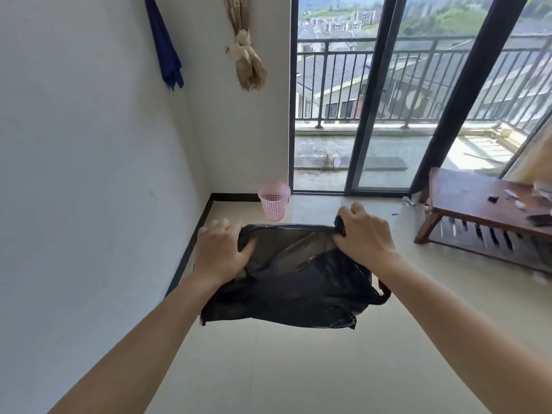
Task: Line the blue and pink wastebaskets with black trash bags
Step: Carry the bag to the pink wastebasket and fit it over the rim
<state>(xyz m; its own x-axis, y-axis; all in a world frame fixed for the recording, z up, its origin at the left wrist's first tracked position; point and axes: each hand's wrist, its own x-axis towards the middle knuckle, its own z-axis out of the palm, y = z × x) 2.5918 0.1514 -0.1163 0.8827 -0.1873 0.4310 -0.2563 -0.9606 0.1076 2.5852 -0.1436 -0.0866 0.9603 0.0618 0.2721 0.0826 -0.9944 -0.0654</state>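
Note:
A black trash bag (298, 288) hangs in the air in front of me, its mouth pulled wide open. My left hand (219, 251) grips the left side of the bag's rim. My right hand (363, 231) pinches the right side of the rim. A pink mesh wastebasket (274, 201) stands upright and unlined on the floor in the far corner, beyond the bag and apart from it. No blue wastebasket shows in the head view.
A white wall (89, 174) runs along my left. A low wooden table (484, 210) with small items stands at the right. Sliding glass doors (373, 115) lead to a railed balcony ahead. A blue cloth (167, 55) and a tied curtain (248, 55) hang high up.

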